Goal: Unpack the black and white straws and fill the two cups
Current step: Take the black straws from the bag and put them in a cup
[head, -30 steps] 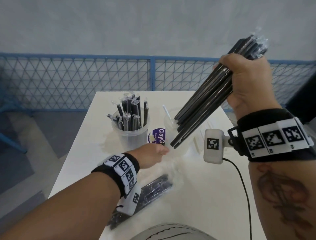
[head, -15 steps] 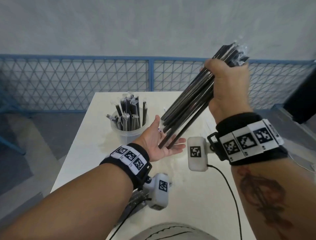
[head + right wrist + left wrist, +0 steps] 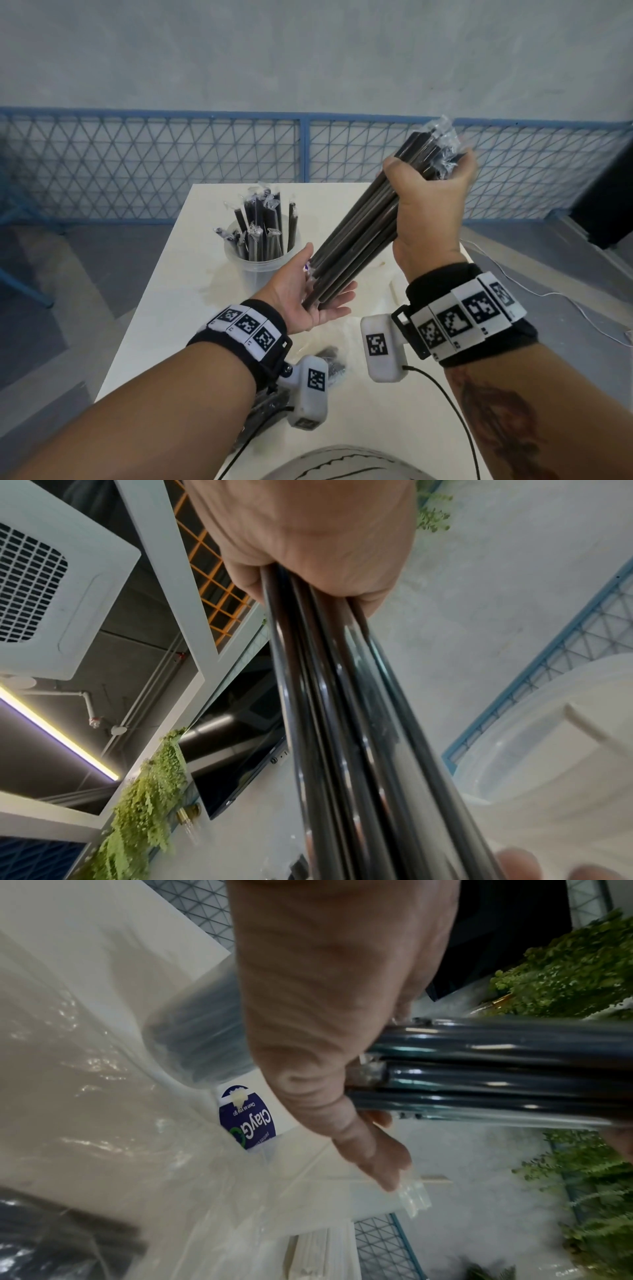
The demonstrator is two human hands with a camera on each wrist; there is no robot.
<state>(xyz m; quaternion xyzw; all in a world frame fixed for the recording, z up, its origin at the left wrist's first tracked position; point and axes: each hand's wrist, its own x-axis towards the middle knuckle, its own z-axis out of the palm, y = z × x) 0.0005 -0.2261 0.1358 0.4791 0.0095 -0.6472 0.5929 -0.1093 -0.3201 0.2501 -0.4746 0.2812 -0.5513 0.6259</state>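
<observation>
Fingers, right: I am seeing the right hand [image 3: 428,202] wrapping its fingers [image 3: 308,547] tight around the upper part of the bundle of black straws [image 3: 356,236], well above the table [image 3: 428,428].
Fingers, left: I am watching the left hand [image 3: 308,298] lying palm up with fingers [image 3: 337,301] straight and spread, cupping the lower ends of the bundle, which are touching the palm.
Bundle: it is slanting from the left palm up toward the far right, each straw sitting in a clear wrapper, with crinkled wrapper tips sticking out above the right fist.
Left cup: a clear cup [image 3: 260,270] is standing toward the far left part of the table, packed with upright wrapped black straws [image 3: 263,229].
Second cup: a clear cup [image 3: 548,739] is showing in the right wrist view below the bundle; I cannot tell what is inside it.
Near edge: a plastic pack of black straws [image 3: 330,363] is lying by the near edge, partly under my left wrist camera.
Sticker: a purple "ClayGo" label [image 3: 248,1118] is sitting on the tabletop beside the left cup.
</observation>
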